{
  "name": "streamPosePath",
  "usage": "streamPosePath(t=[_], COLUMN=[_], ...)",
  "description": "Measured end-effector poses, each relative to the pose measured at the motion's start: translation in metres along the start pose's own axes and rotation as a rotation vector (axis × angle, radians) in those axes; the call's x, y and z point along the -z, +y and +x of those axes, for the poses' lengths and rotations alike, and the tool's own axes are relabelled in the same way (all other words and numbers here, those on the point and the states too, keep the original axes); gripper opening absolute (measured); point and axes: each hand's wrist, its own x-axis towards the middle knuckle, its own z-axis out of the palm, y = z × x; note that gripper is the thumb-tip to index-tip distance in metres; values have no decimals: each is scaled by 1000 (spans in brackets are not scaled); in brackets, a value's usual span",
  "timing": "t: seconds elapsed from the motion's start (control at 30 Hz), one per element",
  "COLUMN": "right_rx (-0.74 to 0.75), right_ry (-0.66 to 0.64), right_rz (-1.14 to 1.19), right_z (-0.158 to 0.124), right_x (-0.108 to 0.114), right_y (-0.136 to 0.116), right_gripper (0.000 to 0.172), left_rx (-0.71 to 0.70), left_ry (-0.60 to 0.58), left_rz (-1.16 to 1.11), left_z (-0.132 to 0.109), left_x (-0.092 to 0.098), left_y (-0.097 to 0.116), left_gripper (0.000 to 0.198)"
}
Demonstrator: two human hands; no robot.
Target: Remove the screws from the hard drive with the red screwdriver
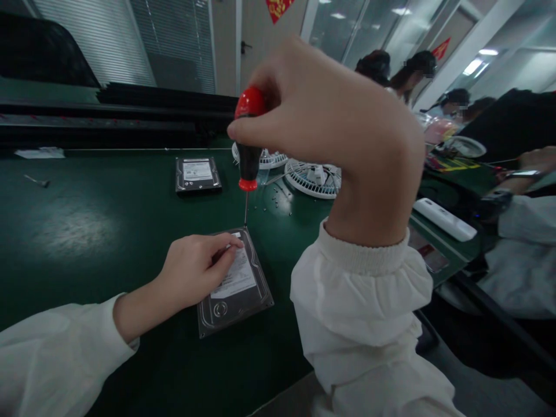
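Note:
A hard drive [243, 306] with a white label lies on the green table in front of me. My left hand [197, 266] rests across its upper left part, fingers bent and pressed onto the label; some fingertips are hidden. Above it, my right hand [299, 110] is wrapped round a screwdriver [249, 159] with a red and black handle. The screwdriver stands nearly upright, its thin shaft reaching down to the drive's far corner. Whether the tip sits in a screw is too small to tell.
A second hard drive [198, 175] lies farther back. Several small screws [275, 201] are scattered near white round fan-like grilles [313, 178]. A white power strip [445, 219] runs along the right edge, near a co-worker's sleeve [527, 231]. A small metal piece [38, 182] lies far left.

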Motion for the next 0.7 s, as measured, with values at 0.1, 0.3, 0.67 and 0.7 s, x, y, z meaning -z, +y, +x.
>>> streamPosePath(t=[0.1, 0.3, 0.67, 0.7], right_rx=[-40, -133, -115, -91], right_ry=[-126, -176, -324, -331], right_rz=[-117, -223, -291, -303], right_z=[0, 3, 1, 1], right_x=[3, 8, 19, 20], right_y=[4, 5, -3, -3], right_gripper=[23, 30, 38, 36], left_rx=[10, -27, -46, -44], left_ry=[-10, -10, -8, -9], left_rz=[-2, 8, -19, -20], left_z=[-1, 0, -2, -1], left_x=[1, -2, -5, -5], left_y=[0, -4, -7, -7], left_gripper=[37, 36, 36, 36])
